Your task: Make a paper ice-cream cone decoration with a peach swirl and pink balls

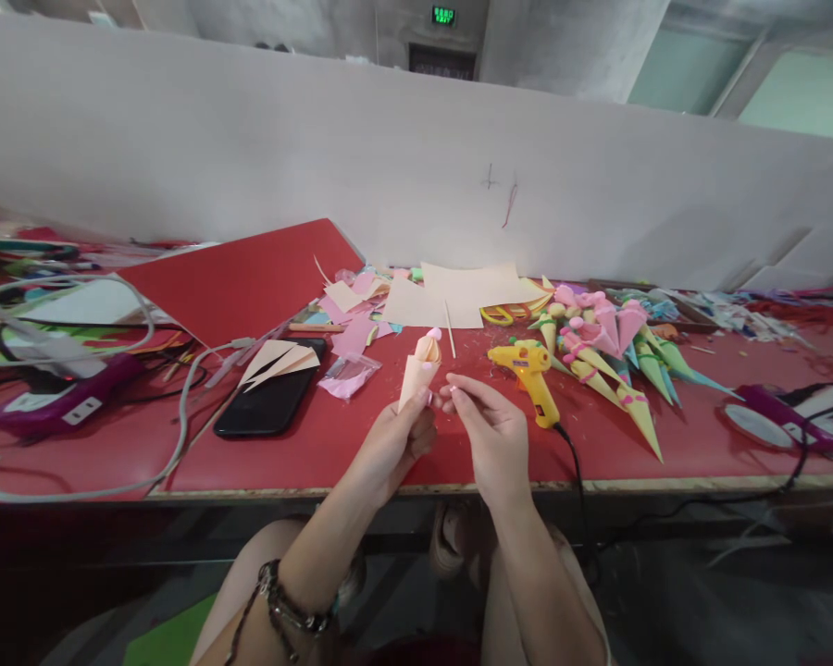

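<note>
Fingers of the left hand (395, 437): curled closed around the lower part of a peach paper cone (415, 377), with the thumb pressed along its side.
Fingers of the right hand (494, 433): drawn to a narrow pinch, fingertips brought close to the thumb; whether a small piece is held between them cannot be told.
Paper cone: held above the red tabletop (312, 453), just beside the right fingertips, tilted slightly to the right; its swirled top is capped by a pink ball.
Front edge (250, 493): crossed by both forearms.
Room at left: red surface is shown between the left hand and the black phone (270, 398), on which cut peach pieces (281, 359) are laid; a plastic bag (347, 376) is set beside it.
Room at right: bounded by the yellow glue gun (531, 372), laid near the right hand with its nozzle turned left; its black cord (575, 462) is run over the front edge.
Farther right: decorated cones (617, 347) are heaped, some tips pointed toward the front.
Beyond the hands: a thin stick (449, 328) and pale sheets (458, 294) are laid, backed by the white partition (389, 166).
</note>
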A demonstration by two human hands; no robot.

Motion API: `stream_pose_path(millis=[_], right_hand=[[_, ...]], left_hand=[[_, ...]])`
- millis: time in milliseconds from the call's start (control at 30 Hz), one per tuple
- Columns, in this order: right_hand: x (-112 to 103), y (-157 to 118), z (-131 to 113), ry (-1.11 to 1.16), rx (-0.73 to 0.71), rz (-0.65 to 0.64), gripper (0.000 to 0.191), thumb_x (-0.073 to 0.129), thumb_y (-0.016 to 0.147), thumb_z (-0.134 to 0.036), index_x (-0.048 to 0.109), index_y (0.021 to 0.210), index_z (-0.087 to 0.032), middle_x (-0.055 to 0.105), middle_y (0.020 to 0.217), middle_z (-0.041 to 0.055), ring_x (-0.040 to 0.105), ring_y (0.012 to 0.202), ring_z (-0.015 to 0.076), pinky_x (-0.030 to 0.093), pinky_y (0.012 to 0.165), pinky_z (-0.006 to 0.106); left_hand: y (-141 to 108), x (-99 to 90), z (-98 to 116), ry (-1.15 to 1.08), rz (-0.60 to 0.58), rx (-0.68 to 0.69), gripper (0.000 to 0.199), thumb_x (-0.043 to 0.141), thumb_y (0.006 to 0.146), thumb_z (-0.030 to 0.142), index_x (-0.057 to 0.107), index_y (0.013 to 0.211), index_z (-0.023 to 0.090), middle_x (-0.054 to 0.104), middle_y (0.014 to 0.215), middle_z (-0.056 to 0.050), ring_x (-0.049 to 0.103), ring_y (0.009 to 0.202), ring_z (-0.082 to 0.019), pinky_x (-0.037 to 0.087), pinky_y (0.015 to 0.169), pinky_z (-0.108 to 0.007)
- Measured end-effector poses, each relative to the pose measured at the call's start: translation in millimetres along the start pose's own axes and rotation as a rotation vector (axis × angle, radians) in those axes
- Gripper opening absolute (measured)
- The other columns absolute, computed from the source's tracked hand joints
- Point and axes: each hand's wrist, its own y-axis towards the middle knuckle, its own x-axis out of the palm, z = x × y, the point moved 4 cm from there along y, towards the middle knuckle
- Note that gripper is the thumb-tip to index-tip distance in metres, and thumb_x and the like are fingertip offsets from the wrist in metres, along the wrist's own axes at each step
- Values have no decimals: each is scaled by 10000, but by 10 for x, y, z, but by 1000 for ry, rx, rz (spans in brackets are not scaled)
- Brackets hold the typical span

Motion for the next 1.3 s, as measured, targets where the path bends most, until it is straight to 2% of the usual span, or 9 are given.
stream_pose_path(millis=[200,333,433,667,1067,1300], right_hand=[[13,-19,-53,-128,-101,-18,126,576,756,-234,667,836,-200,669,762,17,626,703,140,511,702,297],[34,-32,-138,-317,-286,-55,93,591,744,-198,676,782,-204,616,808,28,588,790,146,490,712,276],[50,-40,-152,-424,-330,-92,129,572,758,-185,679,824,-215,594,839,30,571,806,139,480,720,264],[67,-45,-136,-483,-373,-142,184,527,781,-168,671,884,-219,591,890,35,571,851,142,471,777,272],[94,-79,-225,-623,-504,-85,123,526,785,-152,634,816,-203,601,809,29,578,807,144,475,737,274],[98,-84,-214,-656,-519,-93,126,495,797,-147,608,814,-202,584,790,26,561,767,139,471,703,277]], left_hand=[[1,-23,27,19,56,33,358,692,612,434,491,654,141,186,428,125,141,377,-20,151,366,-155],[8,-24,-7,47,38,36,467,707,578,455,345,511,168,206,422,115,180,375,-17,157,373,-171],[20,-35,-26,70,4,42,505,693,589,467,291,483,182,200,410,112,187,378,-22,159,376,-179],[16,-48,-11,45,27,23,468,729,543,434,340,522,175,234,419,112,199,398,-25,182,391,-167],[15,-57,6,103,50,56,445,714,567,434,356,540,171,216,453,106,169,425,-31,146,406,-182],[19,-60,-5,92,89,46,402,724,551,420,420,557,157,239,452,104,203,412,-29,167,404,-176]])
